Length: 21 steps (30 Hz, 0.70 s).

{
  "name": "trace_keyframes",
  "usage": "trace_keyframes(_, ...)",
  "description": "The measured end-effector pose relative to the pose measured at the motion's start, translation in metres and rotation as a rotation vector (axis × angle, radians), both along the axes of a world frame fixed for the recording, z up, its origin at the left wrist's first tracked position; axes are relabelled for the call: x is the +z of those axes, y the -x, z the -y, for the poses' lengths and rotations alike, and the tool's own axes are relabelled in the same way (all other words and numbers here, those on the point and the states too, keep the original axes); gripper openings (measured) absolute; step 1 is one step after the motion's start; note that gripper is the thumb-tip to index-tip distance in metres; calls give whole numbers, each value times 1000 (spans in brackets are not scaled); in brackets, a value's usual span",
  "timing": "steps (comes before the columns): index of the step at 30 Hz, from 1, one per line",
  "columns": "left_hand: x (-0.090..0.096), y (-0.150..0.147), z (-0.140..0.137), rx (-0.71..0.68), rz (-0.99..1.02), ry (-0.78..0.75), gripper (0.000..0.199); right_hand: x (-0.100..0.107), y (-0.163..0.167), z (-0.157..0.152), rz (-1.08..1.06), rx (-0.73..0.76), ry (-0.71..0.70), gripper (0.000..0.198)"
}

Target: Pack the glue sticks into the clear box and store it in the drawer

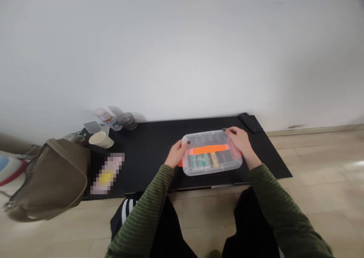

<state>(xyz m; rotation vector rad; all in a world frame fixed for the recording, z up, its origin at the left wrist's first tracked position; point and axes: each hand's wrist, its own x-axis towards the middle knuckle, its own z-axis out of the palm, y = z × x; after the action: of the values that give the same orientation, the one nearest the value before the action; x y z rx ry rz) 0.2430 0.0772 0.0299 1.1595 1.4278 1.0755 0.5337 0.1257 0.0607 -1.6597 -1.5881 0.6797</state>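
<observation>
A clear plastic storage box (210, 139) with its lid on is over the middle-right of the black table (148, 155). An orange handle (209, 149) runs across its top, and orange shows at both ends. Green packets (200, 161) and a yellow item (214, 159) show through the lid. My left hand (176, 152) grips the left end, thumb on the lid's edge. At the far right corner, my right hand (239, 139) holds the box with its thumb on top. The fingers beneath are partly hidden. Whether the box rests on the table I cannot tell.
A brown bag (61, 174) covers the table's left end. Near it stand a paper cup (101, 139), a spray can (108, 119) and a dark glass (127, 121). A blurred-out flat item (108, 173) lies in front. A black keypad (251, 122) sits by the wall.
</observation>
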Motion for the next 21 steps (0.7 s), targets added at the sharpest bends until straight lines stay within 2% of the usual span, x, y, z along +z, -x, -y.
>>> trace_keyframes(5, -3, 0, 2, 107, 12, -25, 47, -5, 0, 2, -21, -52, -39, 41)
trace_keyframes(10, -9, -4, 18, 247, 49, 5, 76, -10, -1, 6, -65, -95, -14, 43)
trace_keyframes(12, -9, -9, 29, 272, 105, 54, 80, -14, -3, 8, -96, -114, 8, 44)
trace_keyframes(14, -6, -13, 41, 242, 226, 100, 75, -22, -7, 11, -176, -127, 48, 41)
trace_keyframes(17, 1, -18, 54, 104, 434, 142, 67, -34, -13, 17, -343, -131, 150, 44)
trace_keyframes(21, 10, -20, 62, 14, 526, 128, 67, -38, -18, 31, -504, -63, 289, 53)
